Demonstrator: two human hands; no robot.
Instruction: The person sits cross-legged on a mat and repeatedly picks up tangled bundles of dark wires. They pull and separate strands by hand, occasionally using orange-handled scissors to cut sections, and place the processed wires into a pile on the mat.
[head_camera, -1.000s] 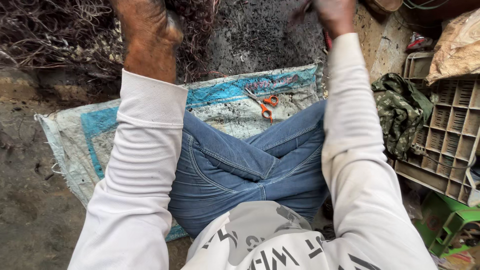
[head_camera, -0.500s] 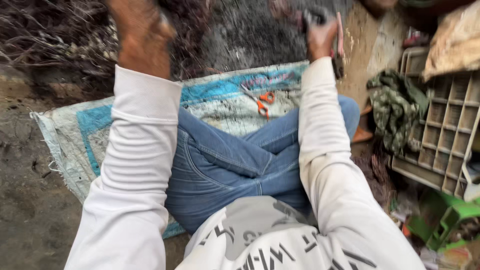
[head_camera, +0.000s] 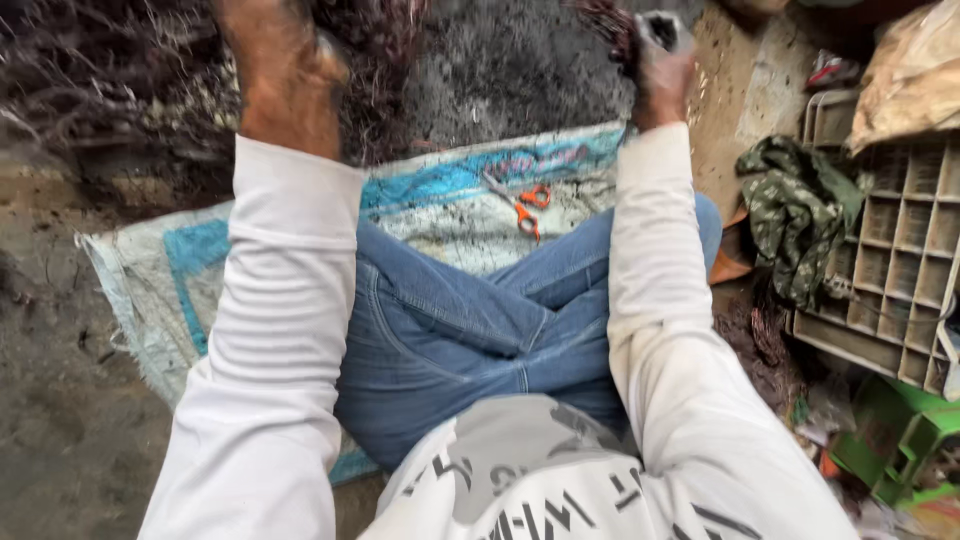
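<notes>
Both arms reach far: the left hand (head_camera: 285, 75) grips dark twigs (head_camera: 375, 70), the right hand (head_camera: 660, 70) clutches a smaller bunch (head_camera: 612, 25); separating them seemingly needs a steady pull.

1. There is only one view. It comes from a camera on the person's head and looks steeply down and forward.
2. It is very close to the body: the white sleeves and the crossed legs in blue jeans (head_camera: 470, 330) fill the lower and middle part.
3. The left hand (head_camera: 280, 75) and the right hand (head_camera: 660, 65) reach the top edge and are blurred.
4. Beyond the legs lies a woven sack (head_camera: 450, 200) with orange scissors (head_camera: 525, 207); a grid crate (head_camera: 890, 260) stands at the right edge.
</notes>
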